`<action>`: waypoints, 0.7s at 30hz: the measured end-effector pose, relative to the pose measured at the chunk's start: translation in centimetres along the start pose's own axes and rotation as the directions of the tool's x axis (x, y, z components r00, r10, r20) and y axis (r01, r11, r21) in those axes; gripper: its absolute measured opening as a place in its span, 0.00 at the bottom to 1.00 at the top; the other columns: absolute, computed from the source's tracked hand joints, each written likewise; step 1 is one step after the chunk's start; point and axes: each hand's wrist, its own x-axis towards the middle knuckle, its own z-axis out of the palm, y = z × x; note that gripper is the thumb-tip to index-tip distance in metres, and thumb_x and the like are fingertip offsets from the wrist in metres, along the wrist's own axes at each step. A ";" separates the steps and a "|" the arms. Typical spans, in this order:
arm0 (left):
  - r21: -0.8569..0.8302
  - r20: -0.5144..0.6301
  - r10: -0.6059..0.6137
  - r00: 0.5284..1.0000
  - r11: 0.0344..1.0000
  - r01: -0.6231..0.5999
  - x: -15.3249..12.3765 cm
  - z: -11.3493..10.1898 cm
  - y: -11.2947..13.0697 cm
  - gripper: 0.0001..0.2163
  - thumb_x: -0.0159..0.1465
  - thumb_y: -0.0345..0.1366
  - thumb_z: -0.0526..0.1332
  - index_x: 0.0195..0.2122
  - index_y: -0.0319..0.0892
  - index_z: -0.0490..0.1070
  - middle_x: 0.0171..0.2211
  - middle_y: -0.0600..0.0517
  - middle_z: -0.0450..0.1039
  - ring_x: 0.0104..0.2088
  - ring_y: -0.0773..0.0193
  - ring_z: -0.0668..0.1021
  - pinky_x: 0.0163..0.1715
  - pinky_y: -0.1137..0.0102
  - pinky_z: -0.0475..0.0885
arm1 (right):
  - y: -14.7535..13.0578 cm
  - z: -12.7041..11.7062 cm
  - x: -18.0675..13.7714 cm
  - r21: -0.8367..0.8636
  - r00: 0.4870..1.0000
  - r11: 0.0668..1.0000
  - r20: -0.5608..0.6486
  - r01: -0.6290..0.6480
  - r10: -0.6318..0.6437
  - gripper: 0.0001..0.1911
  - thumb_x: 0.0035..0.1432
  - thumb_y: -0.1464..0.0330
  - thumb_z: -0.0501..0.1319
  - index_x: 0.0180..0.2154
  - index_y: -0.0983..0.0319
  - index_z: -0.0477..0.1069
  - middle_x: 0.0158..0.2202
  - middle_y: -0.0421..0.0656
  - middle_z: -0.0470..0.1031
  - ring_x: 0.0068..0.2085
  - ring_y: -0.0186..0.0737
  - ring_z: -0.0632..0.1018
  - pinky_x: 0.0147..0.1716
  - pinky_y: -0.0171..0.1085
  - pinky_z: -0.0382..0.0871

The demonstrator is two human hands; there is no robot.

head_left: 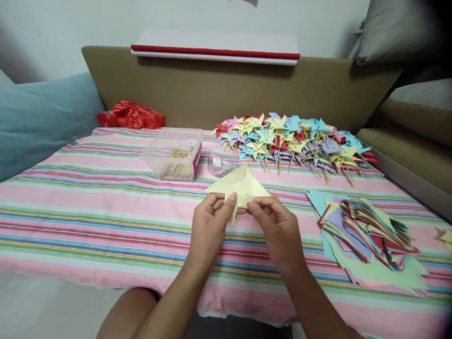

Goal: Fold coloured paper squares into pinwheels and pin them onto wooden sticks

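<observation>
- Head view: we record one sheet of yellow paper (235, 181), partly folded or curled, held in the middle above a striped cloth (106, 202), one narrow flap pointing down.
- Left hand (209, 228): we note the thumb pressed on the paper's near left part, the fingers bent behind it; the grip is closed on the sheet.
- Right hand (282, 230): we see thumb and fingers pinching the same sheet at its near right part, the thumb tip near the left thumb.
- Clear plastic box (150, 153), left of centre beyond the hands: we find thin wooden sticks (177, 170) inside.
- Clear container (211, 164), just right of the box: we count it with a white label and small contents, too small for us to name.
- Pinwheels (277, 123), a large heap on sticks, far right of centre: we list yellow, blue, purple, red and pink.
- Coloured paper pile (374, 275), right of the right hand: we enter loose, overlapping pieces.
- Red plastic bag (134, 115), far left: we log it crumpled, near a blue cushion (49, 117).
</observation>
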 end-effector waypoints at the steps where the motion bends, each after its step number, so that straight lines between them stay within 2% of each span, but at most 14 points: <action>1: 0.013 0.007 0.007 1.000 1.000 -0.007 0.0 0.0 -0.1 0.11 0.62 0.42 0.69 0.34 0.39 0.73 0.31 0.51 0.80 0.31 0.62 0.83 0.38 0.69 0.75 | -0.1 0.0 0.0 0.009 1.000 1.000 -0.011 -0.014 0.014 0.04 0.57 0.64 0.70 0.34 0.57 0.79 0.44 0.43 0.74 0.46 0.42 0.79 0.47 0.41 0.77; 8: 0.127 0.029 0.031 0.999 0.991 -0.034 -0.2 0.0 -0.5 0.10 0.63 0.41 0.67 0.32 0.40 0.73 0.26 0.55 0.75 0.28 0.68 0.77 0.35 0.72 0.74 | -0.2 0.2 0.1 0.018 0.999 0.999 -0.038 -0.027 0.027 0.04 0.54 0.65 0.71 0.32 0.58 0.79 0.42 0.42 0.73 0.41 0.41 0.79 0.42 0.41 0.78; 15: 0.114 0.032 0.030 0.999 0.993 -0.034 -0.3 0.2 -0.3 0.09 0.63 0.40 0.68 0.34 0.39 0.75 0.27 0.53 0.78 0.31 0.66 0.79 0.33 0.74 0.73 | -0.2 0.3 0.2 0.011 0.998 1.000 -0.058 -0.016 0.016 0.05 0.53 0.66 0.72 0.31 0.59 0.80 0.42 0.43 0.71 0.42 0.39 0.78 0.39 0.38 0.78; 21: 0.100 0.025 0.040 0.999 0.994 -0.043 -0.2 0.2 -0.4 0.08 0.62 0.39 0.69 0.31 0.39 0.76 0.27 0.53 0.79 0.30 0.69 0.79 0.32 0.76 0.72 | -0.4 0.3 0.1 -0.028 0.998 1.000 -0.068 0.001 -0.002 0.04 0.53 0.66 0.72 0.30 0.60 0.80 0.42 0.43 0.71 0.43 0.40 0.78 0.40 0.38 0.78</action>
